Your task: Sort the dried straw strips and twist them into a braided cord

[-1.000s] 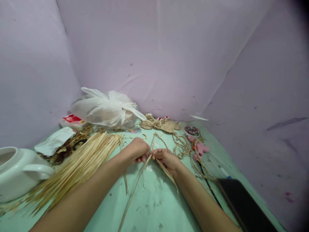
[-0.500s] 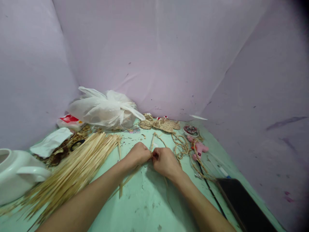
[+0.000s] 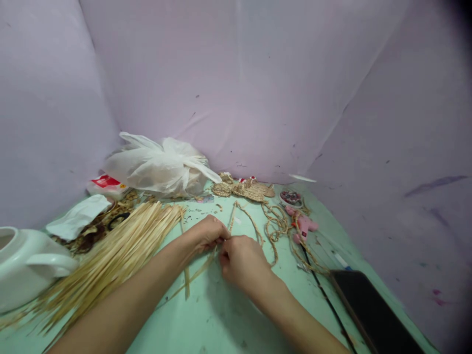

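Observation:
Near the middle of the table, my left hand (image 3: 211, 233) and my right hand (image 3: 244, 260) meet with their fingers closed on a braided straw cord (image 3: 232, 220). The cord runs from the fingers away from me, bends at a peak and trails back to the right. Loose straw strands (image 3: 199, 273) stick out below my left hand. My fingertips hide the exact spot where the strands are pinched. To the left lies a thick bundle of dry straw strips (image 3: 121, 255), partly behind my left forearm.
At left are a white pitcher (image 3: 33, 265) and a white cloth (image 3: 79, 216). A white plastic bag (image 3: 158, 167) and woven straw pieces (image 3: 254, 189) lie against the wall. At right are coiled cord (image 3: 276, 221), a pink glue gun (image 3: 304, 225) and a dark phone (image 3: 372, 309).
My right hand has moved left and toward me, its fingers now below those of my left hand. More of the cord's right side shows.

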Demonstrator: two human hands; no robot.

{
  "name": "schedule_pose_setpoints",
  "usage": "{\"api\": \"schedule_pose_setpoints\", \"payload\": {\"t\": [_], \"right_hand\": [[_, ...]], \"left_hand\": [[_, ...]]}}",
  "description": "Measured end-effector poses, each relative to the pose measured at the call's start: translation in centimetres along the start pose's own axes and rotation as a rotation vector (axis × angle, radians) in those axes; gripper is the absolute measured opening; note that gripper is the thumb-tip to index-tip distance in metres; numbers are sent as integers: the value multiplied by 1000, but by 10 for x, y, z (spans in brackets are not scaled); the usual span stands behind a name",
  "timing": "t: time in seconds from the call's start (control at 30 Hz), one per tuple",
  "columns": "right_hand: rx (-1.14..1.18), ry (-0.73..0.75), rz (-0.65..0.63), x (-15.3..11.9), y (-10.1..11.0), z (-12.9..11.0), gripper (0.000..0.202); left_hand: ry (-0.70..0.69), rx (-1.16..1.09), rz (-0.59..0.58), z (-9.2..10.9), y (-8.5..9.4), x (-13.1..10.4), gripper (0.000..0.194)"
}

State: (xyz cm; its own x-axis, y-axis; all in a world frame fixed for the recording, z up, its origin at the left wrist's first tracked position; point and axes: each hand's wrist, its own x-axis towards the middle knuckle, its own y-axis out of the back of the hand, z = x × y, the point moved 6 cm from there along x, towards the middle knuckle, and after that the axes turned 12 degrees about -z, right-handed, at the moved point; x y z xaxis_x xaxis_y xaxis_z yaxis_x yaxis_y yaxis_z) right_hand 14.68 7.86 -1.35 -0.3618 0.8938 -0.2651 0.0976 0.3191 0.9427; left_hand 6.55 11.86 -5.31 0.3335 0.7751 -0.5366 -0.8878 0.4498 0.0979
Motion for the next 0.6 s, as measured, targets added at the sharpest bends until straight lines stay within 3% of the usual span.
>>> {"api": "schedule_pose_setpoints", "payload": {"t": [0.07,0.13,0.23,0.27,0.33,0.43,0.6], "right_hand": [[142,53,-54,2,4,10,11],[394,44,-64,7,10,30,25],[791,-39,159,18,21,62,23],[908,-51,156,22,16,66,19],[1155,-101,20,31,-3,62,12],[1352,-54,-183,38,-26,42,9],[1324,-106,-121,42,-38,45,5]], "left_hand": [[-21,19,-48,1,4,0,5],[-26,28,-106,0,7,2,6],[-28,27,-176,-2,9,5,10],[-29,26,-184,-3,9,5,10],[-43,21,-189,-4,9,6,8],[-94,42,-195,-2,5,6,18],[-44,189,-133,-1,4,4,8]]}}
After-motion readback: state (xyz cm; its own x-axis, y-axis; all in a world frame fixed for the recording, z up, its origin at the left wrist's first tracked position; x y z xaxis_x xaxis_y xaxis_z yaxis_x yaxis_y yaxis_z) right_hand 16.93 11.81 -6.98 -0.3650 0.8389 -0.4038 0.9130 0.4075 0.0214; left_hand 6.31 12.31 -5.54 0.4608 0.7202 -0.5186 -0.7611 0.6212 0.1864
